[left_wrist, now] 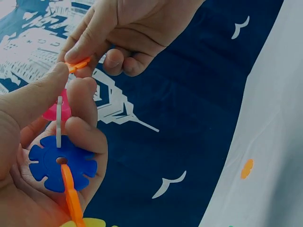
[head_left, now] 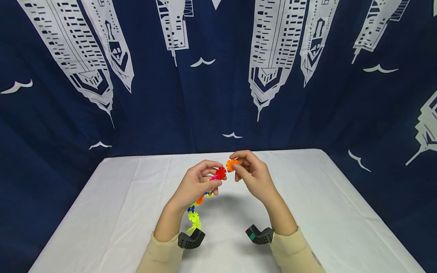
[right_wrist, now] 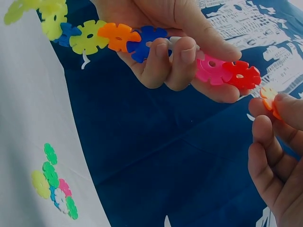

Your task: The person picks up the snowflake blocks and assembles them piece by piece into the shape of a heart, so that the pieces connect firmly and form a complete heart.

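Observation:
My left hand (head_left: 194, 184) holds a chain of notched, flower-shaped plastic discs near its upper end. A red disc (right_wrist: 242, 75) forms that end, with a pink disc (right_wrist: 214, 70) slotted into it under the fingertips. A white disc (left_wrist: 59, 122), a blue disc (left_wrist: 64, 163), an orange disc (right_wrist: 119, 37) and yellow discs (head_left: 194, 217) follow, hanging down past the wrist. Between thumb and fingers, my right hand (head_left: 254, 176) pinches a loose orange disc (head_left: 231, 165). It faces the red disc across a small gap.
A white-covered table (head_left: 307, 197) lies below both hands. In the right wrist view, a loose group of green discs (right_wrist: 50, 174), with yellow, pink, white and blue ones, lies on it. Another orange disc (left_wrist: 247, 169) lies apart. Behind hangs a dark blue printed curtain (head_left: 211, 102).

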### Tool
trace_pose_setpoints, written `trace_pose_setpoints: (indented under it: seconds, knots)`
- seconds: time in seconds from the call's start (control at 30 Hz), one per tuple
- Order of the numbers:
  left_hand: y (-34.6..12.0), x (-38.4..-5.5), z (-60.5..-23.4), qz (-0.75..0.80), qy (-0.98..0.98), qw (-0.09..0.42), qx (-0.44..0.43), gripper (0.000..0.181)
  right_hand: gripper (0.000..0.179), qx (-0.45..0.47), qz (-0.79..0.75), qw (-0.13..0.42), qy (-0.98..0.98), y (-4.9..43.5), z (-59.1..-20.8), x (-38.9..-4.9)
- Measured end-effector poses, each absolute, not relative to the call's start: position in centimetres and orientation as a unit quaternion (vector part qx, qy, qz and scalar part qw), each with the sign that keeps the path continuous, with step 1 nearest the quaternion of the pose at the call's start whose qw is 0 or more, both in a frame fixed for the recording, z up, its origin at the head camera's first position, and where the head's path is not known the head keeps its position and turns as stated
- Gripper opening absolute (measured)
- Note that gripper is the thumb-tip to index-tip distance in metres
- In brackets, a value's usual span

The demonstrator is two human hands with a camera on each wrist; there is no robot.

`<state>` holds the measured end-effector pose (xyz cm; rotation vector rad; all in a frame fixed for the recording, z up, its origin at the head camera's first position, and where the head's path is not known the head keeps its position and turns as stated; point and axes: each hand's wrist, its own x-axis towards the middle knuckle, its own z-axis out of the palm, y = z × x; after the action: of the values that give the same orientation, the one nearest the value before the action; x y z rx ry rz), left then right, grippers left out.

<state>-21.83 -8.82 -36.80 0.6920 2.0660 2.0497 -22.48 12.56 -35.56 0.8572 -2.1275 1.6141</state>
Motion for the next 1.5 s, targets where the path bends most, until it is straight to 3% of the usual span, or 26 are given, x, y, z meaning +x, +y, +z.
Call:
trace_pose_setpoints:
  seconds: [0.47,1.0,1.33,1.5]
  knots:
    - [-8.7,-21.7,-36.6,0.675,0.698,0.048,0.233,0.033,0.014,0.316,0.536,0.183,-0.762,12.1,-35.7,-22.3]
    - [-8.6,-21.3,-36.0,0.691,0.682,0.045,0.235,0.03,0.019,0.375,0.543,0.248,-0.709,11.0,-36.0,-22.4]
    - [-8.4,-21.5,-36.4,0.675,0.701,0.047,0.223,0.032,0.016,0.356,0.515,0.223,-0.747,11.2,-36.0,-22.2]
    - [-8.4,-21.8,-36.7,0.647,0.723,0.024,0.24,0.038,0.015,0.342,0.517,0.162,-0.768,11.3,-35.9,-22.3]
